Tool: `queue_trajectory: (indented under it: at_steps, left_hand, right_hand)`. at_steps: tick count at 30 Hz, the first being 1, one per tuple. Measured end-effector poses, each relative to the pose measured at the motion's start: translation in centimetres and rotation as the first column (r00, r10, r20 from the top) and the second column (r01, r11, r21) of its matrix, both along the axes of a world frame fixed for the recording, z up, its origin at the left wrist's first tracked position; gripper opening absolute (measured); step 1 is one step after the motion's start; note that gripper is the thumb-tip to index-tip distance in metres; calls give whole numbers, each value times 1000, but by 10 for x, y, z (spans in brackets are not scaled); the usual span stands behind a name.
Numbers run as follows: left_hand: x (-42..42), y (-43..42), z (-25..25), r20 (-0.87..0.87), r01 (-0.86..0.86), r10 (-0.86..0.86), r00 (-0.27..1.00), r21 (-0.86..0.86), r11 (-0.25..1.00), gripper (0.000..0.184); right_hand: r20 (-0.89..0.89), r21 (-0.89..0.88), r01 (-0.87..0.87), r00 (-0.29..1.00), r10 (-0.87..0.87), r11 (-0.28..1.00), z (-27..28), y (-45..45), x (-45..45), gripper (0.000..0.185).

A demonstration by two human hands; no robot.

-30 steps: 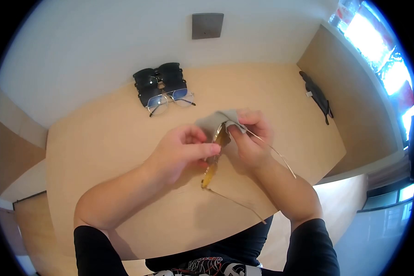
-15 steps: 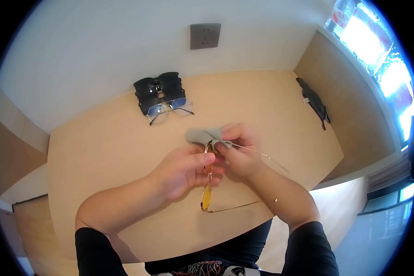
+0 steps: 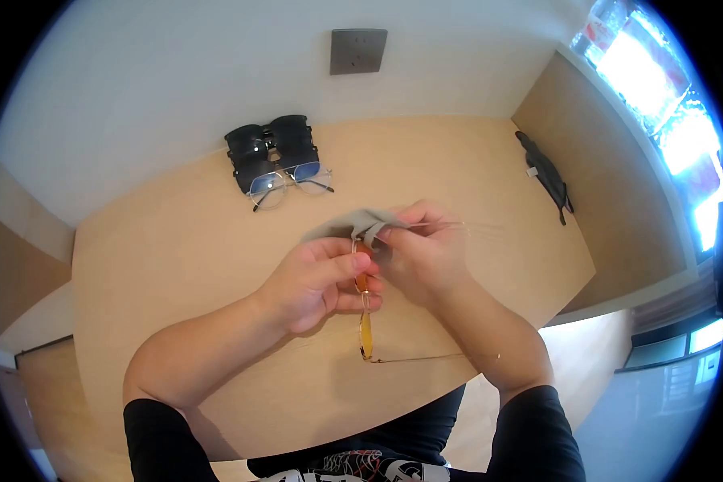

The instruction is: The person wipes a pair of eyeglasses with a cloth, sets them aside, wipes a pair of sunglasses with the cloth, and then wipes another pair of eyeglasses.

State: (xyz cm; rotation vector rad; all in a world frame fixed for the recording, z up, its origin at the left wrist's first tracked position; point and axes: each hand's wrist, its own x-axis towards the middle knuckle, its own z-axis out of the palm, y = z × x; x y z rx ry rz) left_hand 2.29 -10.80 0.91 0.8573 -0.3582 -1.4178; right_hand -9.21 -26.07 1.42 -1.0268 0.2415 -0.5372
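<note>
Thin metal-framed glasses with yellow lenses (image 3: 366, 333) are held on edge above the table. My left hand (image 3: 317, 281) is closed on them, thumb and fingers pinching the upper lens and rim. A grey cloth (image 3: 353, 223) is bunched around the far end of the frame. My right hand (image 3: 426, 249) pinches this cloth between thumb and forefinger, around the hinge end of one temple. That temple sticks out to the right past the fingers; the other extends right from the lower lens, above my right forearm. Part of the far lens is hidden by fingers and cloth.
On the wooden table (image 3: 177, 241), dark sunglasses (image 3: 273, 149) and clear-lens glasses (image 3: 289, 185) lie together near the wall. A black folded item (image 3: 545, 177) lies beside the right-hand panel (image 3: 610, 161). A wall socket (image 3: 358, 51) is above the table.
My right hand has shifted slightly up with the cloth, which now spreads more to the left over the left fingers. The upper temple has swung to point more level. My left hand keeps its grip.
</note>
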Motion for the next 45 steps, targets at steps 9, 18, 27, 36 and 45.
queue_trajectory:
  at_steps: [9, 18, 27, 36, 45]
  left_hand:
    - [5, -3, 1, 27, -108, 111, 993, -113, 988, 32]
    - [-8, -3, 8, 163, -190, 215, 963, -157, 969, 52]
    - [-3, -6, -1, 152, -285, 296, 943, -92, 954, 46]
    - [2, -6, -2, 126, -291, 298, 946, -71, 954, 48]
    - [0, -7, -5, 83, -300, 307, 948, -92, 950, 49]
  right_hand:
    - [201, -101, 334, 929, -310, 937, 11, -26, 0, 12]
    - [22, -84, 128, 992, -127, 988, -2, -3, 3, 18]
    - [-23, -97, 256, 966, -259, 962, 5, -13, 11, 19]
    - [230, -256, 589, 807, -543, 767, 8, -31, 4, 17]
    - [284, -168, 490, 855, -435, 855, -3, -38, 9, 16]
